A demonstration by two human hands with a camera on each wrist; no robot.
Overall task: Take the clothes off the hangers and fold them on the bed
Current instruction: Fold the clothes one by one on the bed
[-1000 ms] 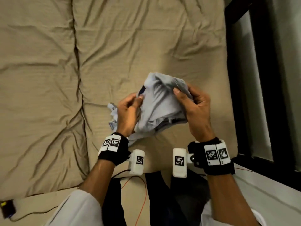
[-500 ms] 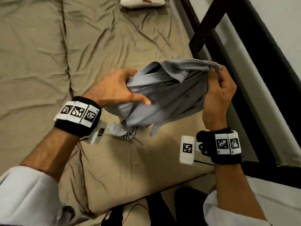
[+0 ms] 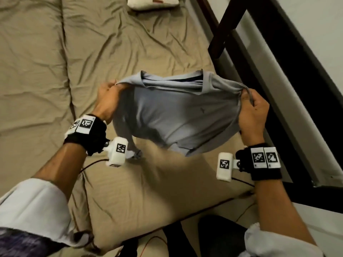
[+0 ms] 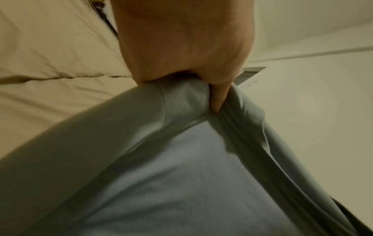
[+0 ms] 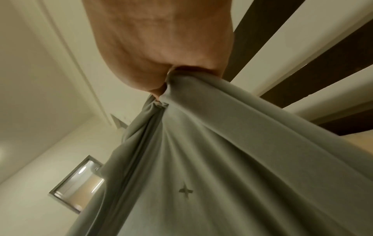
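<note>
Both hands hold a grey T-shirt [image 3: 178,115] stretched in the air above the tan-sheeted bed [image 3: 130,52]: the left hand [image 3: 107,101] pinches one shoulder, the right hand [image 3: 254,112] clenches the other (neckline facing away). A white pillow [image 3: 154,2] lies beyond.

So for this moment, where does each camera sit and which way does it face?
Head: on the head, facing down at the shirt stretched over the bed; both hands and forearms show.
Left wrist: looks along the left hand gripping the shirt.
Right wrist: looks up along the right hand gripping the shirt.
Shared: all show the shirt.
</note>
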